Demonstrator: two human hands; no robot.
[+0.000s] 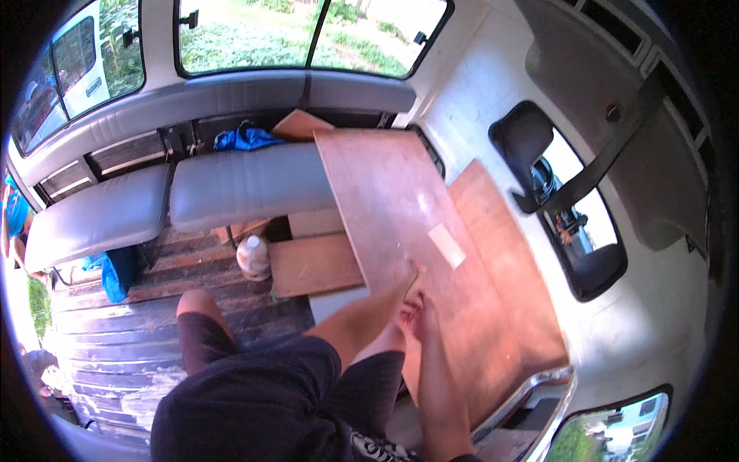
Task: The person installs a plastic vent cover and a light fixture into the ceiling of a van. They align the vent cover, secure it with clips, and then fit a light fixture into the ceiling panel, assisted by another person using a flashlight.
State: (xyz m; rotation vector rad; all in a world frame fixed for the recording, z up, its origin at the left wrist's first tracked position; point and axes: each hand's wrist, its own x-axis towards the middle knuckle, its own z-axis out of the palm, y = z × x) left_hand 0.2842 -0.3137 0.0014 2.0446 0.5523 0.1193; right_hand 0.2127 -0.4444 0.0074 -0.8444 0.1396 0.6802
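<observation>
left hand [409, 282] beside right hand [416, 317] | 1 pale strip [446, 246] | 1 container [252, 259]

Smooth, softly glossy wooden board [381, 181] at centre, smooth vinyl-looking bench seat [250, 185] at upper left, rough wooden floor [127, 335] at lower left

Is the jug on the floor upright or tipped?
Upright: the jug stands on the floor, its whitish top uppermost, above the wider body.
</observation>
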